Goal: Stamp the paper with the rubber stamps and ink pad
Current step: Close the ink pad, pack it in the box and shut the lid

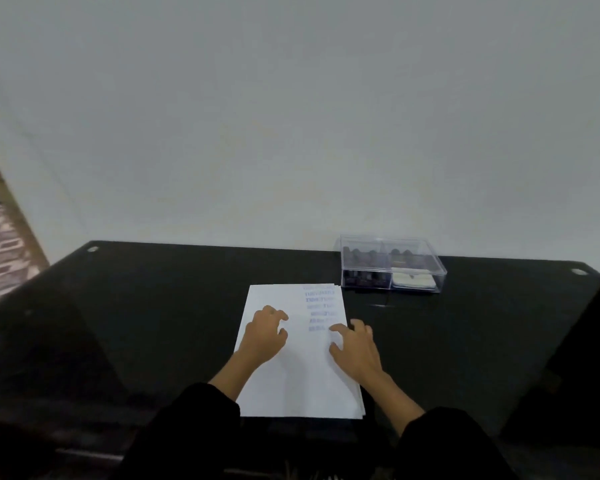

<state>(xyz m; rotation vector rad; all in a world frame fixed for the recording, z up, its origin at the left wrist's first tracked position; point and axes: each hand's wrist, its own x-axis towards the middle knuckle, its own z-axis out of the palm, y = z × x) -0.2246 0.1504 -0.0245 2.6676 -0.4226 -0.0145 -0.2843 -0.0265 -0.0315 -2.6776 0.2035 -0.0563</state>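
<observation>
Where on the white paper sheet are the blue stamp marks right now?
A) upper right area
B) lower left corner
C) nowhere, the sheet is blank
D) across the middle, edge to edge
A: the blue stamp marks run in a column down the upper right of the white paper sheet, just above the right hand.

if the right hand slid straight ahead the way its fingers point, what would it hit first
The right hand points forward and slightly left, over the paper's right edge. Sliding on, it would first cross the blue stamp marks. The clear plastic box lies further right, probably off that line.
</observation>
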